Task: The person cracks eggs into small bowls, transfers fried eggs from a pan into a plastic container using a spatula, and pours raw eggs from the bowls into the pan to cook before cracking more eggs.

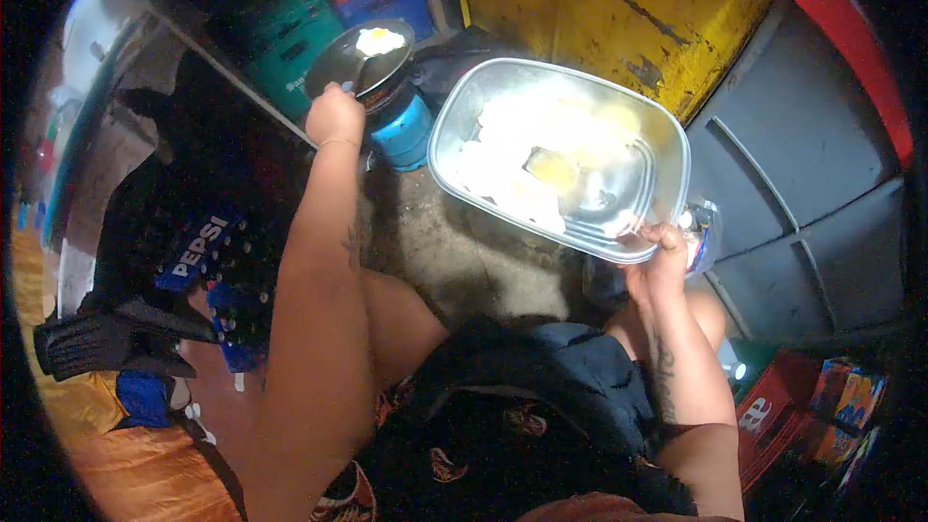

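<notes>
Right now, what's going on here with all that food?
Someone's left hand grips a handle at the dark pan, where what looks like a fried egg shows. The pan sits above a blue canister. The right hand holds a big clear tub at its edge; glare blurs the pale and yellow food inside.

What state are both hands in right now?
Left hand: closed on a handle at the pan; pan's or utensil's, unclear.
Right hand: closed, holding the clear plastic container.
</notes>
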Available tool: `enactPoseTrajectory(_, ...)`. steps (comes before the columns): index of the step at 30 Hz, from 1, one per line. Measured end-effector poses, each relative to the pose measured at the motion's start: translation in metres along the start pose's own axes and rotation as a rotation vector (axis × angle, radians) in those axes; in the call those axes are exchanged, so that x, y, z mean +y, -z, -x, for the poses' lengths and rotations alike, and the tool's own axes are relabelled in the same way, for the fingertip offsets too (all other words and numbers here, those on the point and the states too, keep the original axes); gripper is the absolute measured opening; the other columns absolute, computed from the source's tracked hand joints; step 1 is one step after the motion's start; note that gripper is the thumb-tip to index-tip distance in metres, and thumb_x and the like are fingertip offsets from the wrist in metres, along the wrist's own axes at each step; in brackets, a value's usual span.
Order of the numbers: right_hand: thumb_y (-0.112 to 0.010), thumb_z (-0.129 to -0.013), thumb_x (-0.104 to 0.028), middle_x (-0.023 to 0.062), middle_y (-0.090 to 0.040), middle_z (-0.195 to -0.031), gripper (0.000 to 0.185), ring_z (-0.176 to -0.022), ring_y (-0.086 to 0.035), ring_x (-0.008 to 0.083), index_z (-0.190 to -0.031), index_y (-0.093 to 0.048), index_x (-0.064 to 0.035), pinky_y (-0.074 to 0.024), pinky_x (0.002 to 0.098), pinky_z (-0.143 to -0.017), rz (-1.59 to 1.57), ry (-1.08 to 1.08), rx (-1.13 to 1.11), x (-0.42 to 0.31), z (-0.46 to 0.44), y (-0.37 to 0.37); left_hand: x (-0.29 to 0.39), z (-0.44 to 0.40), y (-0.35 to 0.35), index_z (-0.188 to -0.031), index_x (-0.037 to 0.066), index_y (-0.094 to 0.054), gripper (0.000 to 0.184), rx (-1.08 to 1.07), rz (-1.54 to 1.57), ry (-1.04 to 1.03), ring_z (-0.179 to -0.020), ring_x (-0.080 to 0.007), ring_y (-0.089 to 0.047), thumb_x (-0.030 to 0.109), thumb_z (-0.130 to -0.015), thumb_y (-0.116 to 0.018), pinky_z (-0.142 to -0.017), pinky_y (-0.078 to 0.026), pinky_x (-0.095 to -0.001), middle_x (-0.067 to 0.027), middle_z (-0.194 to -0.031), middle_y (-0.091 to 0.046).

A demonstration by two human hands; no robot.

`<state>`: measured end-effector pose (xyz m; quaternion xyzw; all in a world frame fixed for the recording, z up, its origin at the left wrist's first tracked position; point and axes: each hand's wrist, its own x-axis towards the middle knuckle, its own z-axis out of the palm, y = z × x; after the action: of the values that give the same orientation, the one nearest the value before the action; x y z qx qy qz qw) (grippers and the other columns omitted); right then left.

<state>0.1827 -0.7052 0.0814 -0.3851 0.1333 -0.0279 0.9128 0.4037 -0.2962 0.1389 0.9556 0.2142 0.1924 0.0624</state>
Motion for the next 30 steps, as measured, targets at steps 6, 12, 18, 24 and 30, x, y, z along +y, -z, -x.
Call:
enactPoseTrajectory(6, -0.053, -0.067, -0.010, 0.0109, -0.062, -0.084, 0.055, -0.074, -0.064, 0.0242, -0.121, -0.047, 0.0012, -0.0571, 0.0379, -0.070, 0.010, 0.020, 0.022, 0.001, 0.000, -0.004, 0.003, 0.002, -0.004, -0.105, 0.008, -0.065, 0.025, 0.028, -0.070, -0.054, -0.094, -0.0371, -0.068, 0.028, -0.091, -0.058, -0.078, -0.054, -0.0486, -0.0191, -0.098, -0.069)
enactPoseTrajectory(12, -0.052, -0.066, -0.009, 0.0099, -0.062, -0.081, 0.055, -0.072, -0.064, 0.0235, -0.120, -0.049, 0.0019, -0.0567, 0.0372, -0.073, 0.016, 0.051, 0.053, -0.003, 0.003, -0.014, 0.001, -0.002, -0.011, -0.105, 0.009, -0.064, 0.025, 0.036, -0.057, -0.045, -0.092, -0.0373, -0.068, 0.028, -0.092, -0.058, -0.077, -0.054, -0.0491, -0.0194, -0.099, -0.069)
enactPoseTrajectory(18, -0.053, -0.065, -0.008, 0.0096, -0.062, -0.081, 0.051, -0.068, -0.063, 0.0229, -0.115, -0.051, 0.0013, -0.0567, 0.0366, -0.072, -0.045, 0.047, 0.071, 0.006, -0.005, -0.002, -0.005, 0.006, -0.008, -0.103, 0.009, -0.064, 0.025, 0.086, -0.093, -0.088, -0.090, -0.0368, -0.068, 0.031, -0.092, -0.059, -0.076, -0.054, -0.0489, -0.0195, -0.097, -0.069)
enactPoseTrajectory(24, -0.053, -0.066, -0.009, 0.0082, -0.061, -0.079, 0.046, -0.068, -0.063, 0.0218, -0.111, -0.050, -0.0010, -0.0559, 0.0343, -0.057, 0.049, 0.063, 0.045, 0.003, -0.001, -0.004, -0.010, 0.003, -0.012, -0.101, 0.008, -0.064, 0.026, 0.074, 0.004, -0.054, -0.090, -0.0390, -0.067, 0.031, -0.091, -0.058, -0.076, -0.053, -0.0500, -0.0207, -0.096, -0.069)
enactPoseTrajectory(30, -0.053, -0.067, -0.010, 0.0077, -0.060, -0.080, 0.047, -0.068, -0.064, 0.0219, -0.114, -0.049, -0.0025, -0.0558, 0.0339, -0.054, 0.028, 0.067, 0.022, 0.006, -0.003, -0.002, -0.026, 0.010, 0.000, -0.101, 0.007, -0.065, 0.027, 0.087, 0.141, -0.044, -0.091, -0.0404, -0.066, 0.031, -0.091, -0.058, -0.077, -0.052, -0.0498, -0.0210, -0.096, -0.069)
